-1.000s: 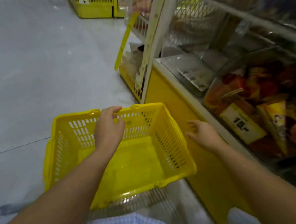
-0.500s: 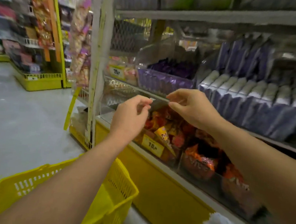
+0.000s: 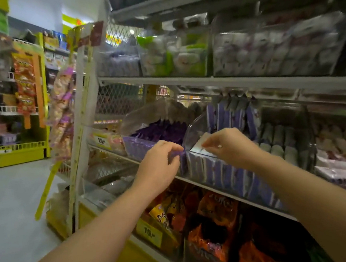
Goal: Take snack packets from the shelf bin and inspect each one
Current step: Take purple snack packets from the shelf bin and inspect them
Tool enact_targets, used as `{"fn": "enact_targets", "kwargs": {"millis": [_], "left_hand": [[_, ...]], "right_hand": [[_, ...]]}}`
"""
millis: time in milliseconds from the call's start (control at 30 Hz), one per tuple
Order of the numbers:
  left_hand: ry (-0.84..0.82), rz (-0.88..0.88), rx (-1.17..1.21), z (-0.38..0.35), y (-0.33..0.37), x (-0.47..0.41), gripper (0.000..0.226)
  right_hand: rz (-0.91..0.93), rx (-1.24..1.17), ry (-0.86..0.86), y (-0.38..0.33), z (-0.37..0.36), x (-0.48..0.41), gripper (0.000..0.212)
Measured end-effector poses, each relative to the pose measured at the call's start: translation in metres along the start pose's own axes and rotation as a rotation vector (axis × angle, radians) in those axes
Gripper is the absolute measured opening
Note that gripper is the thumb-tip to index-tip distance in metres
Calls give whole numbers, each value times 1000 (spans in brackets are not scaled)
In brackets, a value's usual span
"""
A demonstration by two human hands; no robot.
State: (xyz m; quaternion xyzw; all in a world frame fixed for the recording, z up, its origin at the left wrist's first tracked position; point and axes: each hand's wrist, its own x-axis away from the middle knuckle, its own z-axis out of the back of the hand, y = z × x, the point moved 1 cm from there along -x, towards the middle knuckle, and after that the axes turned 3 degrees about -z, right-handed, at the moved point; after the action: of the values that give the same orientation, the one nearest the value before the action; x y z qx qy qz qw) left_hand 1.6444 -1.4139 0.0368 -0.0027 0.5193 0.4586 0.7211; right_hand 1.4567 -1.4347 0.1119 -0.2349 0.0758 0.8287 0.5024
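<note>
Right grip [image 3: 232, 146] pinches the clear bin lid [image 3: 195, 131]; left grip [image 3: 158, 167] curls just beside it against purple packets [image 3: 138, 148], hold unclear

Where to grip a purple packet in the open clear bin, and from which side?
Pinch the top edge of one of the purple packets, coming down from the front through the open top. They stand upright, packed face to face, so only the tops are free, and the front wall of the clear bin covers their lower part. The right hand is at that opening.
</note>
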Motion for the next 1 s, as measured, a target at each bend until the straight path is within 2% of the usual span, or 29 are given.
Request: {"fn": "enact_targets", "kwargs": {"millis": [267, 433, 567, 667, 767, 867, 1000], "left_hand": [[95, -182, 99, -26, -37, -40, 24], [151, -283, 129, -37, -52, -48, 12], [203, -368, 164, -41, -59, -50, 12], [234, -420, 174, -42, -61, -53, 11], [282, -456, 152, -44, -62, -56, 13], [311, -468, 133, -45, -61, -58, 14], [272, -471, 126, -43, -58, -62, 13]], "right_hand": [[204, 76, -183, -1, -17, -45, 20], [248, 145, -246, -3, -20, -62, 18], [280, 147, -262, -3, -22, -64, 15], [277, 131, -209, -3, -24, -61, 9], [183, 68, -116, 0, -25, -56, 6], [74, -28, 85, 3, -20, -54, 15], [-51, -302, 341, 1, -6, -55, 21]]}}
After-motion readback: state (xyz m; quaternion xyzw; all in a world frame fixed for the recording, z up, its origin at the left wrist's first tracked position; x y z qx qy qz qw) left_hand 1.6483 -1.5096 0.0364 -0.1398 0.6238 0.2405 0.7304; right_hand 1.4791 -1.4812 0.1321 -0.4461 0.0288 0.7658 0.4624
